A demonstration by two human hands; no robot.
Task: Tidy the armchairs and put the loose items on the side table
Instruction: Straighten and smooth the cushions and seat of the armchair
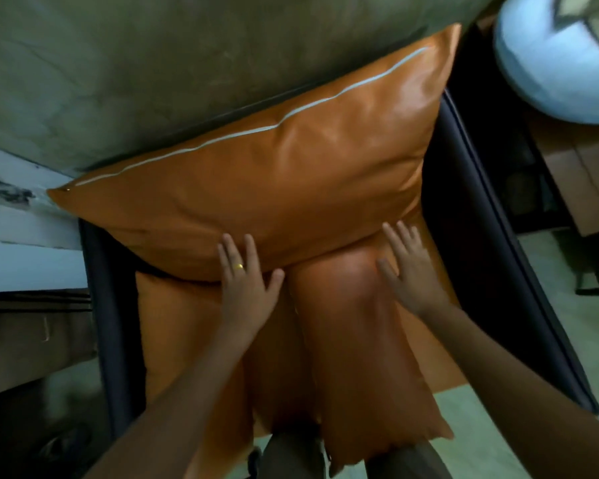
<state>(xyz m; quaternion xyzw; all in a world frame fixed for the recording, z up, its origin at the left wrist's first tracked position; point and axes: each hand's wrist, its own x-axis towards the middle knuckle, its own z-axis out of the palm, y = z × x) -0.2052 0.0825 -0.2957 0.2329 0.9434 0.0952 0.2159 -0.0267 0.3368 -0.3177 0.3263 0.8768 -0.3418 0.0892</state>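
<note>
- While both arms reach forward and down, count the cushions: two glossy orange leather-look cushions on one dark-framed armchair (471, 202).
- The large orange back cushion (256, 181) with a pale zip line leans against the grey-green wall (118, 63), its lower edge overlapping the second one.
- The long orange cushion (353, 340) lies lengthwise on the orange seat, its near end hanging over the front edge.
- Two bare hands in play. The left hand (246, 281), one gold ring (238, 266) on it, lies flat, fingers spread, on the back cushion's lower edge.
- The right hand (408, 267), fingers splayed, palm down, presses the long cushion's top right, just under the back cushion.
- Neither hand is gripping anything.
</note>
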